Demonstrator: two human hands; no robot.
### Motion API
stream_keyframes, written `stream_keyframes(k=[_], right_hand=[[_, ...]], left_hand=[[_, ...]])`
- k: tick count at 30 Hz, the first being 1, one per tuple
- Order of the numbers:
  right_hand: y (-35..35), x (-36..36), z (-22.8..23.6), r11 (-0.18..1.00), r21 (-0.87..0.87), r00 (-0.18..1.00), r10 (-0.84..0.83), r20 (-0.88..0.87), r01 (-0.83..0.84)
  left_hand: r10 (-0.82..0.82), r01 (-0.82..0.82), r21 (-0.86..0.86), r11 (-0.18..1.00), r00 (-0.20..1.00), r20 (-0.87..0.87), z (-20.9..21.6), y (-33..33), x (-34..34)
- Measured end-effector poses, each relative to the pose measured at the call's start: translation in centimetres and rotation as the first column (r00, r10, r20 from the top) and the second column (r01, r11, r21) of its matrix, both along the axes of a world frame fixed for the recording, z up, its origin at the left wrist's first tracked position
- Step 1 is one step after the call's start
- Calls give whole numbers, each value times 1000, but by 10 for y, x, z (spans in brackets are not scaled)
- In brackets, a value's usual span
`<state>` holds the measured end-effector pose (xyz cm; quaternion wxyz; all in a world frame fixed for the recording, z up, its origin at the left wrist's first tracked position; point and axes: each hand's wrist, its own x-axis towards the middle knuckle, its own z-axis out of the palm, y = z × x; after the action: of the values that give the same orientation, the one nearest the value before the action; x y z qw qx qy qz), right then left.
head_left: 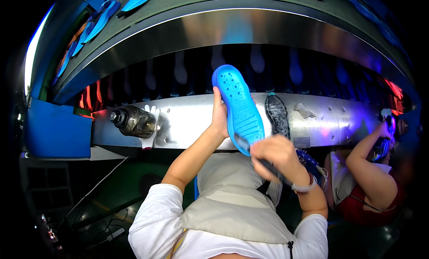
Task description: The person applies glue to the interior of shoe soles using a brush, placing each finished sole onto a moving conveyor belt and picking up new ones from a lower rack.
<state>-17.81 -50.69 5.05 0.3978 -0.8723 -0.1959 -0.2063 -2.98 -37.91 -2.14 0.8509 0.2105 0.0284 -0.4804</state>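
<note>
My left hand (219, 111) grips a bright blue shoe sole (243, 109) by its left edge. The sole is tilted up above the metal bench, with small holes at its far end and ridges toward the near end. In my right hand (279, 156), fingers closed, is a dark-handled brush (268, 167). Its dark tip, partly smeared by motion, is at the near end of the sole. Just right of the sole, a dark speckled sole-shaped piece (278, 116) lies on the bench.
On the metal bench (187, 111) are a dark see-through bottle (134, 120), a white glove (153, 125) and a crumpled whitish scrap (304, 110). Behind runs a green conveyor (178, 1) carrying blue soles (105, 20). A co-worker's arm (368, 165) is at right.
</note>
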Motion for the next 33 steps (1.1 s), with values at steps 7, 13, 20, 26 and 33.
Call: stream_keyframes(k=[7,13,20,26,33], right_hand=[[-17,16,26,939,324,989,-81,-123,117],[-30,-3,22,886,460,968,167,-188,-64],[-35,-3,3,720,665,896,408,-174,-199],[-10,1,-5,77,977,957,203,-209,197],[-20,-6,8,476,872,934,249,-257,113]], left_hand=[[18,-4,-125,992,994,106,36,-8,-14],[101,-90,-98,991,988,114,49,1,1],[43,-25,-84,996,975,218,62,6,12],[207,-211,7,978,964,165,88,-8,-33],[92,-92,-9,996,978,186,67,0,-29]])
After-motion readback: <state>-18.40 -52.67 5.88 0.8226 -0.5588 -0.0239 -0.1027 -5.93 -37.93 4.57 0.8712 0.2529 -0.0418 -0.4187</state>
